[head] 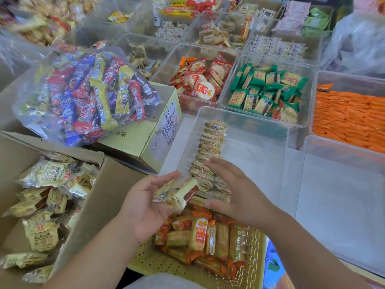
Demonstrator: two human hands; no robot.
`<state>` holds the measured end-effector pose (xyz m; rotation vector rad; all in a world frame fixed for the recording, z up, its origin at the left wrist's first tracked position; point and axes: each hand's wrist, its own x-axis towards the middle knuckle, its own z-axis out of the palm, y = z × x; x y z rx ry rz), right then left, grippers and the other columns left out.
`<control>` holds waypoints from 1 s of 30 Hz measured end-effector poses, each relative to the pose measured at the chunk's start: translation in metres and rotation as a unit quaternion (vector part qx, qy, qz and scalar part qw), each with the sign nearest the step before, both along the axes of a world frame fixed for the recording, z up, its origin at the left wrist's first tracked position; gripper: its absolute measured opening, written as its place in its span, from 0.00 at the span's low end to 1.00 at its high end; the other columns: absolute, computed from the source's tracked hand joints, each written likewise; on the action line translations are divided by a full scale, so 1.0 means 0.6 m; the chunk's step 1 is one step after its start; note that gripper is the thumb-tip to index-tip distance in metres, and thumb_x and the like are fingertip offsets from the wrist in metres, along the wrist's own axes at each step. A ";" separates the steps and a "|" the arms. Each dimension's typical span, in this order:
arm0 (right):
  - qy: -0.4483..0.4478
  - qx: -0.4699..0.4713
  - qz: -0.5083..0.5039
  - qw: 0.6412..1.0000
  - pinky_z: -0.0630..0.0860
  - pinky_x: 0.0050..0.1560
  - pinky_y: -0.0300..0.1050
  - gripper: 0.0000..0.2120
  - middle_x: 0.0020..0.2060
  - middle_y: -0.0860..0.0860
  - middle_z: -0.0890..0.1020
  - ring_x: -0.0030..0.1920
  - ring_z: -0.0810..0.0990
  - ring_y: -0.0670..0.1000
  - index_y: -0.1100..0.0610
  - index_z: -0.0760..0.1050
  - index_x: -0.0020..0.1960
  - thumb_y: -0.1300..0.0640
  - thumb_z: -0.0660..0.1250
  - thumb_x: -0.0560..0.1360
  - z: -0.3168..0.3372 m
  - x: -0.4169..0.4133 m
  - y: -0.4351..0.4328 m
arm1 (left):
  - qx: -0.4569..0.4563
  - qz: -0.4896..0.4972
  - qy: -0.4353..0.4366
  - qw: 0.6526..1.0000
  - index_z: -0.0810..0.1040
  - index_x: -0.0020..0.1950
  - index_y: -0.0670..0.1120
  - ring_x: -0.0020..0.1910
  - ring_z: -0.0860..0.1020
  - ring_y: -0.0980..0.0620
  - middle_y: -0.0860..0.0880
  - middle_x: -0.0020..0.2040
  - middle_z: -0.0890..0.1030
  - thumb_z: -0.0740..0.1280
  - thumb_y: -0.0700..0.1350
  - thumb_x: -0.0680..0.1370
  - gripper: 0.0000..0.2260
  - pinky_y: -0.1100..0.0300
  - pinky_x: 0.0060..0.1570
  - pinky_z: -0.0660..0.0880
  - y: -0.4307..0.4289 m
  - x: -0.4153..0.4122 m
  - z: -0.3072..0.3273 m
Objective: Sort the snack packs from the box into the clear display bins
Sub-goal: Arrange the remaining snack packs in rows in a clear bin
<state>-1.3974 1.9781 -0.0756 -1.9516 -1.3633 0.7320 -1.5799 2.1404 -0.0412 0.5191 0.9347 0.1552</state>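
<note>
Lower centre: left hand [145, 207] lay palm up, fingers near straight, carrying snack packs [177, 193], no clamped grip. The row [212, 142] in the clear bin [262, 130] sat just upper right of them, long axis running up-frame. Nearer it, right hand [235, 190] hovered, fingers flat and apart.

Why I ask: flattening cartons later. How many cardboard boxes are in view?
2. An open brown box at lower left holds cream snack packs; a closed pale yellow carton lies beyond it, under a clear bag of snacks. Others may be hidden.
</note>
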 end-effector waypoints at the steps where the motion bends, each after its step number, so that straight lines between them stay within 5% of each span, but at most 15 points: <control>1: 0.044 0.037 0.007 0.998 0.59 0.75 0.38 0.36 0.77 0.38 0.62 0.77 0.59 0.40 0.36 0.62 0.77 0.38 0.73 0.72 0.010 -0.016 -0.001 | -0.008 -0.024 -0.001 1.000 0.83 0.62 0.37 0.55 0.84 0.37 0.34 0.63 0.81 0.64 0.46 0.74 0.21 0.45 0.50 0.82 -0.003 0.001 0.004; 3: 0.112 0.103 -0.008 0.988 0.64 0.72 0.36 0.27 0.72 0.39 0.72 0.74 0.67 0.40 0.41 0.75 0.69 0.49 0.78 0.72 0.016 -0.039 -0.001 | -0.026 -0.072 -0.014 0.997 0.81 0.65 0.35 0.54 0.83 0.35 0.32 0.65 0.80 0.63 0.51 0.76 0.25 0.44 0.52 0.81 -0.012 0.002 0.009; 5: 0.201 0.122 -0.054 0.970 0.74 0.66 0.43 0.16 0.61 0.43 0.82 0.64 0.79 0.45 0.48 0.82 0.61 0.54 0.76 0.74 0.019 -0.053 -0.003 | -0.037 -0.104 -0.025 0.994 0.81 0.66 0.36 0.50 0.84 0.34 0.31 0.62 0.80 0.61 0.58 0.79 0.29 0.44 0.44 0.85 -0.020 0.005 0.012; 9: 0.318 0.105 -0.190 0.923 0.80 0.51 0.62 0.06 0.45 0.54 0.86 0.49 0.84 0.60 0.46 0.83 0.52 0.48 0.73 0.77 0.023 -0.068 -0.008 | 0.089 -0.132 0.050 0.986 0.84 0.61 0.42 0.47 0.86 0.39 0.35 0.57 0.85 0.54 0.66 0.81 0.32 0.47 0.38 0.83 -0.027 0.005 0.002; 13: 0.364 0.082 -0.232 0.898 0.79 0.35 0.39 0.04 0.43 0.49 0.88 0.42 0.86 0.48 0.45 0.84 0.48 0.47 0.71 0.78 0.016 -0.081 -0.022 | 0.258 -0.132 0.067 0.955 0.88 0.48 0.48 0.43 0.85 0.49 0.45 0.46 0.87 0.68 0.57 0.75 0.16 0.51 0.46 0.79 -0.031 -0.004 0.000; 19: 0.456 0.083 -0.269 0.844 0.83 0.34 0.49 0.10 0.44 0.56 0.87 0.44 0.87 0.58 0.51 0.84 0.50 0.46 0.74 0.73 0.006 -0.088 -0.034 | 0.298 -0.139 0.091 0.940 0.85 0.44 0.43 0.37 0.82 0.52 0.46 0.39 0.84 0.74 0.36 0.75 0.04 0.61 0.37 0.80 -0.039 -0.005 0.005; 24: 0.502 0.094 -0.259 0.820 0.85 0.43 0.59 0.14 0.50 0.59 0.86 0.49 0.86 0.61 0.53 0.83 0.55 0.46 0.74 0.74 -0.003 -0.079 -0.040 | 0.277 -0.129 0.092 0.948 0.82 0.43 0.42 0.32 0.78 0.51 0.44 0.36 0.81 0.73 0.33 0.75 0.05 0.62 0.32 0.76 -0.035 -0.001 0.009; 30: 0.494 0.100 -0.271 0.820 0.84 0.39 0.64 0.10 0.49 0.60 0.86 0.47 0.86 0.63 0.53 0.83 0.54 0.49 0.71 0.77 -0.004 -0.073 -0.040 | 0.213 -0.203 0.074 0.953 0.79 0.46 0.41 0.31 0.75 0.50 0.41 0.39 0.80 0.71 0.33 0.77 0.04 0.60 0.32 0.76 -0.033 0.001 0.007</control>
